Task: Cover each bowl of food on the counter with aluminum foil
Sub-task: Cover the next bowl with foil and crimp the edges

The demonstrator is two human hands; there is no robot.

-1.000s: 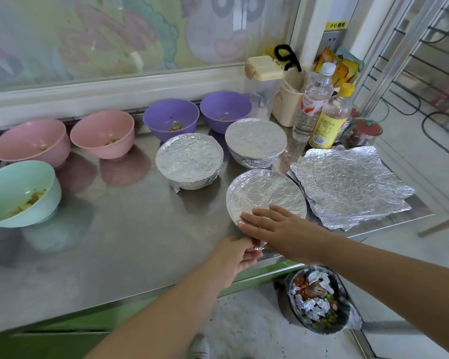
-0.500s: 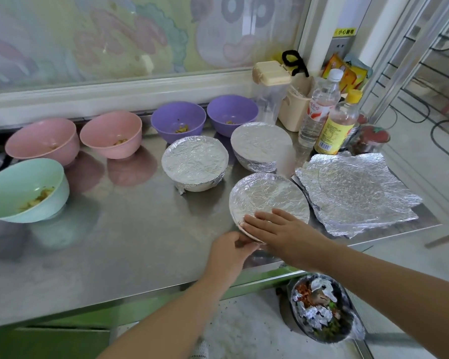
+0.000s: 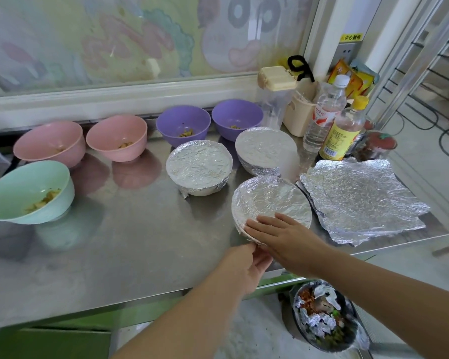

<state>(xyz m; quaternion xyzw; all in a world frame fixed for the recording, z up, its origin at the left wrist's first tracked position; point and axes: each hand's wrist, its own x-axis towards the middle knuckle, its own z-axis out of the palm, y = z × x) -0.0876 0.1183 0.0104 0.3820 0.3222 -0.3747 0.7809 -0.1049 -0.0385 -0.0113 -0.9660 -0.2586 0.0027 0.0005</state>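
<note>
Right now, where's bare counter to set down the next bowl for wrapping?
Bare counter lies front and centre, between the mint bowl and the nearest foil-covered bowl, in front of the pink bowls. The right end is crowded: foil sheets, bottles.

A wide bare stretch of the worktop lies open at front and centre, between the mint bowl on the left and the near covered bowl on the right.

From it a lane runs back between the right pink bowl and the middle covered bowl.

The left pink bowl and two purple bowls close the rear.

The three covered bowls stand close together, with only slim gaps between them.

The foil sheets lie flat on the right side, and the bottles crowd the back corner.

The right grip lies flat on the near covered bowl and the left grip pinches its foil edge, blocking the front right edge.
</note>
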